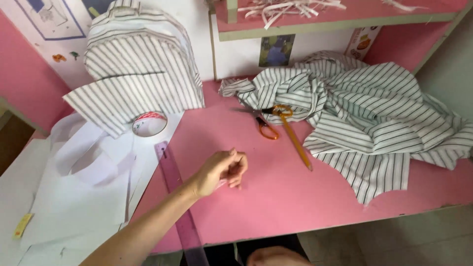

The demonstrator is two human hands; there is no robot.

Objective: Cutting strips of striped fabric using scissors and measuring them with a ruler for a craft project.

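My left hand (222, 170) reaches in from the lower left and hovers over the pink table (276, 197), its fingers curled together with nothing visible in them. It is just right of a purple translucent ruler (170, 172). Orange-handled scissors (265, 124) and an orange pencil (296, 145) lie a little beyond the hand, by a heap of black-and-white striped cloth (374, 108). A rounded skin-coloured shape (278, 257) at the bottom edge may be my right hand; its fingers are hidden.
A striped fabric backpack (143, 64) stands at the back left against the wall. A roll of tape (149, 123) rests before it on white paper pattern pieces (74, 192). A shelf (335, 22) above holds paper strips.
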